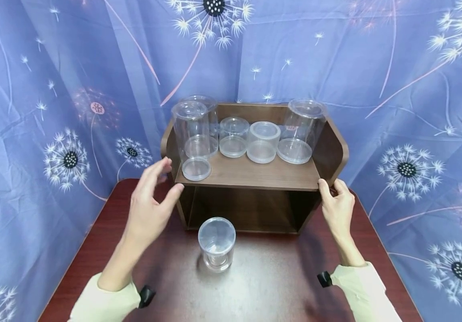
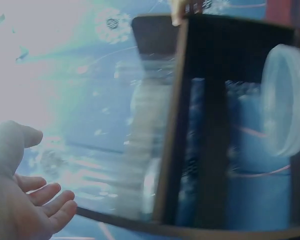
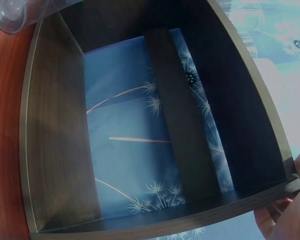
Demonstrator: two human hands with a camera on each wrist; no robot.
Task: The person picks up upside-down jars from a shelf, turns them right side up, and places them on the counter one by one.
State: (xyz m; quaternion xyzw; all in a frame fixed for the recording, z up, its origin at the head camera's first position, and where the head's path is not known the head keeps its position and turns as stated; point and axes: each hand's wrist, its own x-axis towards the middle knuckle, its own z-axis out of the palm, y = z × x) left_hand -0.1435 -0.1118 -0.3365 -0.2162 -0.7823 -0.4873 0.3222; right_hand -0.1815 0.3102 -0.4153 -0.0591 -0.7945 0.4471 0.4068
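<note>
From here I see the left hand (image 1: 146,205), thumb wide from its fingers, holding nothing. A tall clear jar (image 1: 191,129) is just right of its fingertips. The right hand (image 1: 338,206) pinches the brown shelf (image 1: 251,173), which sits between both hands' fingers.

- My left hand (image 1: 148,203) and right hand (image 1: 337,208) were bare.
- My left sleeve (image 1: 104,300) was pale, creamy yellow-green.
- My right sleeve (image 1: 363,290) matched, softly creased.
- A small black block (image 1: 147,296) jutted inward beside my left cuff; another black block (image 1: 325,279), my right.
</note>
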